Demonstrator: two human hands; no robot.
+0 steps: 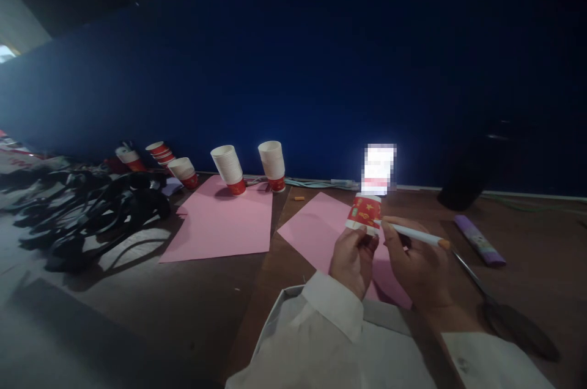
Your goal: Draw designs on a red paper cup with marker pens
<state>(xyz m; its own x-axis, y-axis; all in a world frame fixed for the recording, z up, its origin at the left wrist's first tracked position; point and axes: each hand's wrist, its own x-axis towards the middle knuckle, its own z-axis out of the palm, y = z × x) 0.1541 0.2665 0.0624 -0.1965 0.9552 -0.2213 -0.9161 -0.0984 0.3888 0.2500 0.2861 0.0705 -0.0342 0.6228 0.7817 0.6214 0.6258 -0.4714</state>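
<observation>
The head view shows the left hand gripping a red paper cup with gold stars and a white rim, held above a pink paper sheet on the brown table. The right hand pinches a slim white pen with an orange end; its other end meets the cup's side, contact unclear. A purple rectangular packet lies to the right.

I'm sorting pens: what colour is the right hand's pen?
The pen is white with an orange end; head view.
</observation>
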